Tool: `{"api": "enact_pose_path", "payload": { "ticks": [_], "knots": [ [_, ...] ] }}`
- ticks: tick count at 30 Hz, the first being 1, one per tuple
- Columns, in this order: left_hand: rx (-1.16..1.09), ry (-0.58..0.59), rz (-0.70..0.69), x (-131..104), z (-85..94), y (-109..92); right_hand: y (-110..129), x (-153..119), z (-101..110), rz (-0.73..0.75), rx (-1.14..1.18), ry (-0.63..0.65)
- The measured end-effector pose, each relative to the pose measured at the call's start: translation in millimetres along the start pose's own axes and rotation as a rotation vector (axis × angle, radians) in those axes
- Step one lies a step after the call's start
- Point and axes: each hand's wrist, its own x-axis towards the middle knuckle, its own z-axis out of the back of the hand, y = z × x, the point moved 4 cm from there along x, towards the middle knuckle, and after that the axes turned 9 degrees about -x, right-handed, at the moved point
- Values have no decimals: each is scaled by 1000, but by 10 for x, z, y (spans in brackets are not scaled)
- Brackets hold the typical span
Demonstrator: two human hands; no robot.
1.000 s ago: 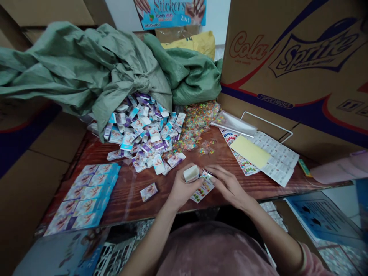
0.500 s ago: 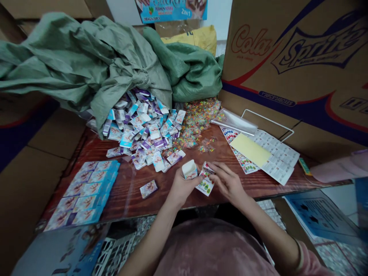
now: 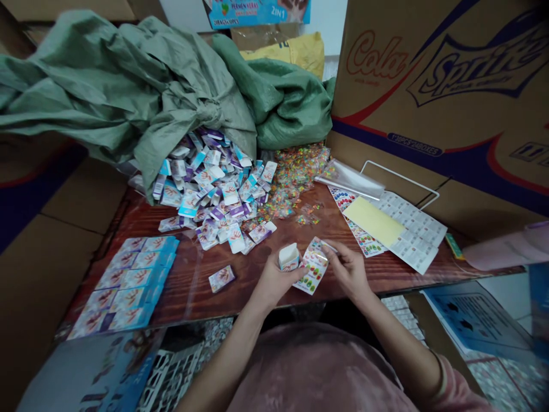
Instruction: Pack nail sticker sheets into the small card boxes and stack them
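My left hand is closed around a small open-topped candy box, and its thumb presses the lower left of a sticker sheet. The sheet is white with rows of colourful fruit-like prints. At its upper right edge, my right hand pinches the sheet between thumb and fingers. A single closed candy box lies on the table left of my hands. Farther left, closed boxes stand in a neat block. Beyond my hands is a heap of loose small boxes.
Small clear candy packets are piled beside the heap, under green sacks. To the right lie more printed sheets, a yellow paper and a clear plastic sleeve. A big carton borders the right; a pink bottle lies near it.
The sticker sheet, folded over at its top half a second ago, is now opened out flat. My right hand has shifted slightly right, and the box in my left hand has turned a little.
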Motion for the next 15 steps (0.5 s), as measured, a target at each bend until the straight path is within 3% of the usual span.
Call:
{"api": "enact_pose_path", "payload": {
  "ticks": [3,8,15],
  "knots": [
    [22,8,-67,-5,1,-18,68,-12,0,126,-82,54],
    [0,13,-123,-1,20,-96,248,-88,-36,321,-130,307],
    [-30,-47,-58,21,-2,-55,212,-119,-78,207,-80,205]
  ]
}}
